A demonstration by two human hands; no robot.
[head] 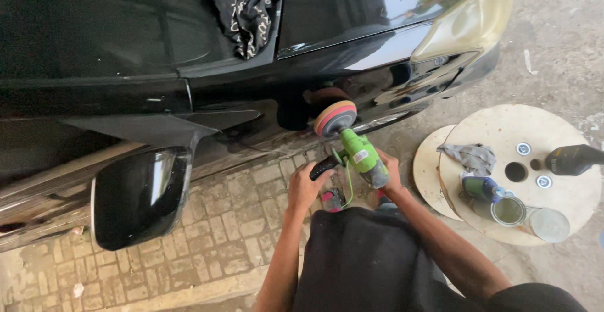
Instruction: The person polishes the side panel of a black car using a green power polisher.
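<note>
A: While the pad turns against paint, how best to guide the green polisher?

B: Foam pad kept flat on the black car panel, never tipped on an edge; light, even pressure; slow overlapping passes. Probably wise to stay off the sharp body crease and the seam near the headlight.

A: Position of the tool?

B: Low on the car's side, pad touching the panel, body angled down and back toward the person's lap, above the brick paving.

A: Left hand?

B: Closed around the black side handle, forearm reaching forward and up, wrist nearly straight.

A: Right hand?

B: Wrapped around the rear of the green body, fingers mostly hidden behind it, elbow bent and drawn in close.

A: Nearby items?

B: Well apart to the right, a wooden spool top serving as a surface, carrying a grey rag, an open tin and a dark bottle.
</note>
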